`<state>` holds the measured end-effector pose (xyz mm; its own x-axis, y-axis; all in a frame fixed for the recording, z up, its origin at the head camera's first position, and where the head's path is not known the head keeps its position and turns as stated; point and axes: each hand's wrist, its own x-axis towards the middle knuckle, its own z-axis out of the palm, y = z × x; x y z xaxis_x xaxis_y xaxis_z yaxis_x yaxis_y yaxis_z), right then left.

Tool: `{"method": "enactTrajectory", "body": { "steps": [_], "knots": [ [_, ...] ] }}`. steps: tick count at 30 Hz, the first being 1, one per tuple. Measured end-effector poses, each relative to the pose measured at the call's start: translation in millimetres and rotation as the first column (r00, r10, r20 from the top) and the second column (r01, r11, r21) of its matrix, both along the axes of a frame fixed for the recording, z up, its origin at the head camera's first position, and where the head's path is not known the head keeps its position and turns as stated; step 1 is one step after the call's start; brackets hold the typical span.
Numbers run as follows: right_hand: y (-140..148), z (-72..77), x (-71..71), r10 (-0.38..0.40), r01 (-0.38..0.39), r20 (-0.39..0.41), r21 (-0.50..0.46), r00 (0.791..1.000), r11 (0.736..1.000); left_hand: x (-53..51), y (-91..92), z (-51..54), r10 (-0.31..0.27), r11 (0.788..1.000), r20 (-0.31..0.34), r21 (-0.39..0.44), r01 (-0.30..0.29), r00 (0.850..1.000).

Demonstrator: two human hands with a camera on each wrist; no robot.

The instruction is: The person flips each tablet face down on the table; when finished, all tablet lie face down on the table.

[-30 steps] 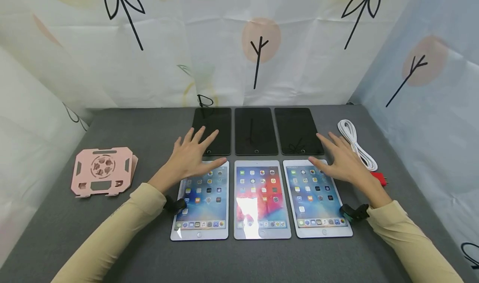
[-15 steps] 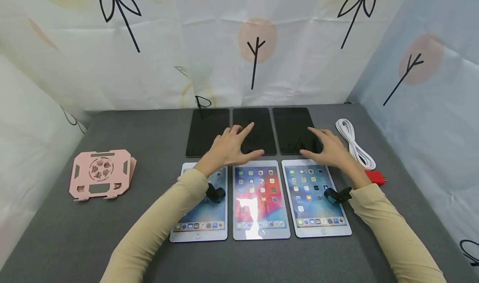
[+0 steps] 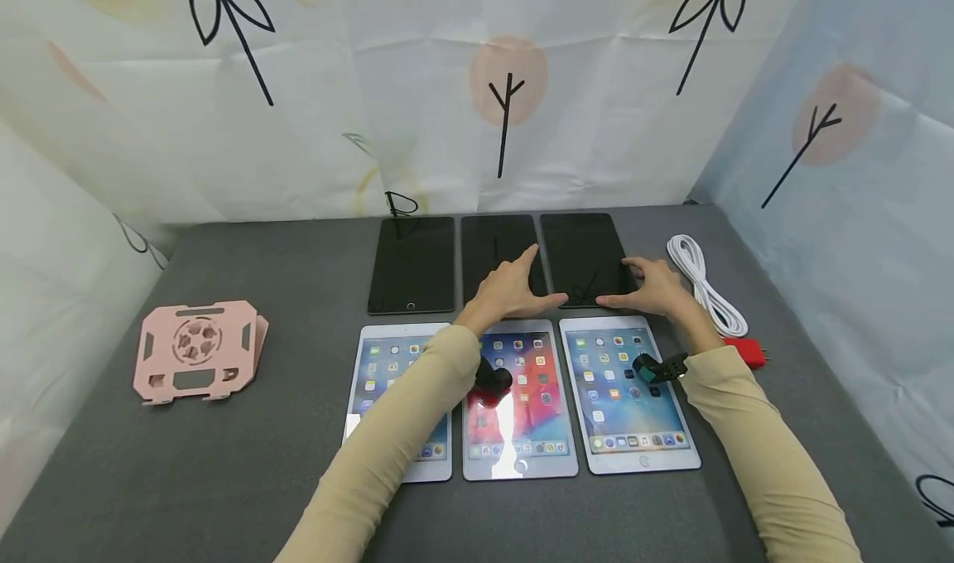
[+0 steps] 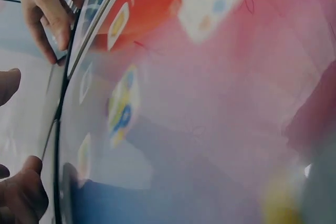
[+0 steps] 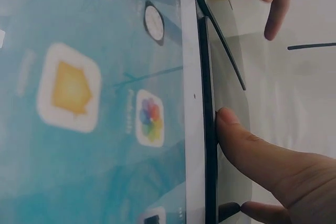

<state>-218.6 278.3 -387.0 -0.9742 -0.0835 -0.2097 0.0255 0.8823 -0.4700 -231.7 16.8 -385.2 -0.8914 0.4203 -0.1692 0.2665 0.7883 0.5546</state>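
Three black-faced tablets lie in the back row. At the rightmost black tablet [image 3: 581,252], my right hand [image 3: 656,288] has its thumb along the near edge and its fingers at the right side. The right wrist view shows that thumb [image 5: 247,148] against a dark edge. My left hand [image 3: 510,288] spreads over the middle black tablet [image 3: 488,240], its index finger and thumb stretched toward the rightmost tablet's left side. Contact there cannot be told. Below lie three lit white tablets: left [image 3: 380,360], middle [image 3: 522,451] and right [image 3: 629,414]. The left sleeve partly covers the left one.
A pink folding stand [image 3: 197,348] rests on the grey table [image 3: 224,480] at the left. A coiled white cable [image 3: 704,286] and a red plug adapter [image 3: 745,352] lie at the right. Patterned cloth [image 3: 417,91] rises behind the table.
My left hand has moved right, from over the left tablets to the rightmost black tablet's side. My right hand has come in slightly and lower at that tablet's corner. The tablets keep their places.
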Motion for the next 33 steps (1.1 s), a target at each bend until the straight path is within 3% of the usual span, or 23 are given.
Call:
{"method": "enactTrajectory", "body": {
  "steps": [7, 22, 26, 33],
  "knots": [
    [-1.1, -0.6, -2.7, -0.012, 0.016, 0.06, -0.058, 0.998, 0.998, -3.6, 17.6, -12.9, 0.049, 0.997, 0.042, 0.052, -0.051, 0.998],
    [-3.4, 2.0, -2.5, -0.018, 0.043, 0.138, -0.18, 0.99, 0.983, -8.7, 26.7, -17.5, 0.064, 0.997, 0.043, 0.045, -0.066, 0.997],
    [-3.3, 2.9, -1.2, -0.06, 0.116, 0.2, -0.281, 0.978, 0.953, -9.6, 28.9, -18.6, 0.064, 0.997, 0.04, 0.049, -0.066, 0.997],
    [-2.2, 4.9, -4.6, -0.144, 0.267, 0.3, -0.425, 0.943, 0.865, -10.2, 31.2, -19.6, 0.056, 0.998, 0.014, 0.032, -0.057, 0.998]
  ]
}}
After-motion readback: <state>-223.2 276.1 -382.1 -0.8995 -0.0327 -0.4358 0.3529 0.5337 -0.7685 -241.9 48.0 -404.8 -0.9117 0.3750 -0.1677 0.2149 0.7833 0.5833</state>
